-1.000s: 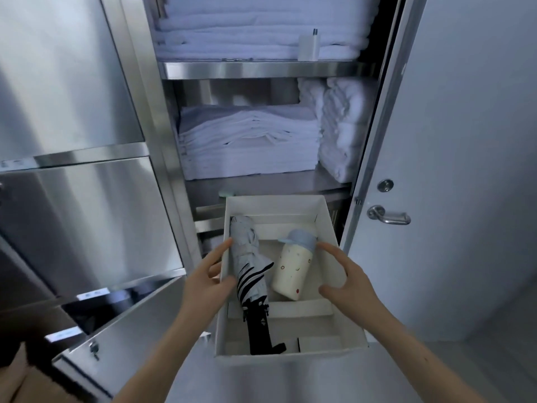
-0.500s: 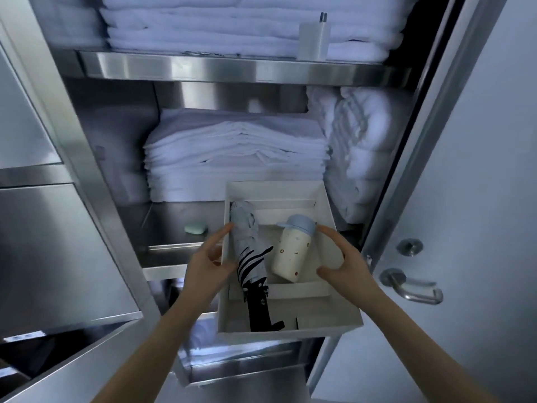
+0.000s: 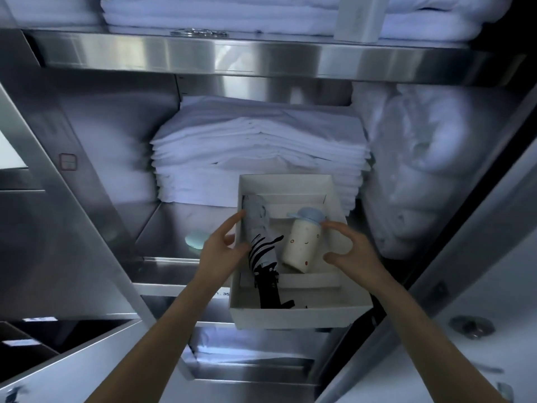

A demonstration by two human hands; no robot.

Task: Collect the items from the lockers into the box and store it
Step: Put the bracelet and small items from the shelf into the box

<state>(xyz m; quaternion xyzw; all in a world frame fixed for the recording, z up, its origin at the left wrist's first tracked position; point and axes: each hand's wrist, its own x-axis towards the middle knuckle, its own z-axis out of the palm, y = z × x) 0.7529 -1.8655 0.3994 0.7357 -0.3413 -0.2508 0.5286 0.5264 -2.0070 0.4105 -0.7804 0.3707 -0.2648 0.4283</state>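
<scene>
The box (image 3: 293,315), a single white open one, is sitting at the front edge of the steel locker shelf (image 3: 174,228), with the left hand (image 3: 223,248) gripping its 9 o'clock wall and the right hand (image 3: 348,251) curling on its 3 o'clock wall. Inside are lying one folded umbrella (image 3: 261,245) and one cream bottle (image 3: 302,242) with a blue cap. One mint case (image 3: 197,239) is resting at 9 o'clock; one folded towel stack (image 3: 255,152) is blocking 12 o'clock, rolled bedding (image 3: 430,170) 2 o'clock.
</scene>
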